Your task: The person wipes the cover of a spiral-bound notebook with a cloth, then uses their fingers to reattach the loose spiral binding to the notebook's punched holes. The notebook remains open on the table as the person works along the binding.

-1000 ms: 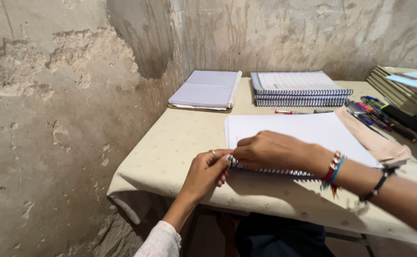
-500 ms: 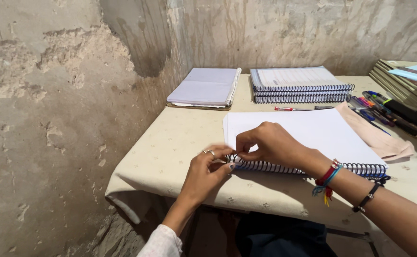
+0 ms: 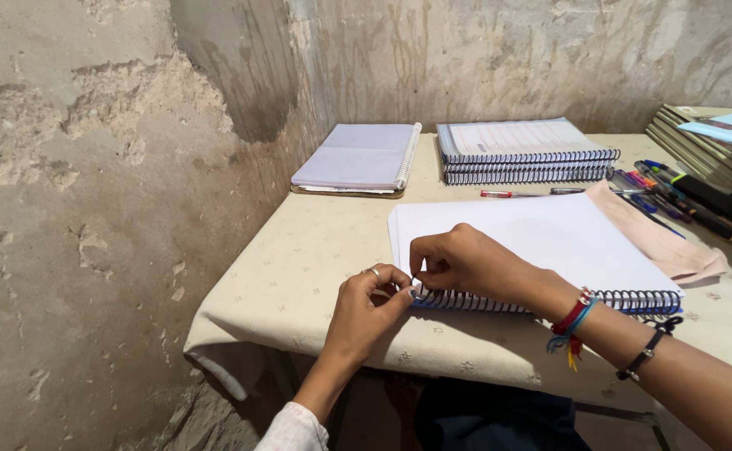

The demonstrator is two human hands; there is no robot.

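The spiral-bound notebook (image 3: pixel 541 246) lies on the near part of the table (image 3: pixel 316 250), its wire coil running along the edge closest to the person. Both hands meet at the left end of that coil. The left hand (image 3: pixel 366 309) comes up from below the table edge, thumb and forefinger pinched together on the coil's end; a ring shows on one finger. The right hand (image 3: pixel 466 263) reaches across the notebook from the right, wrist resting on the page, fingers curled down and closed on the same wire end, touching the left fingertips.

Working the coil well seems to call for small, steady turns, the sheets kept square so the holes stay lined up, and the right wrist pressing the stack flat.

Right of the notebook lie a pink cloth (image 3: pixel 675 242) and a row of pens (image 3: pixel 675 188). Beyond the notebook sit a stack of bound notebooks (image 3: pixel 524 150) and, left of that, an open notebook (image 3: pixel 357 159) by the wall.
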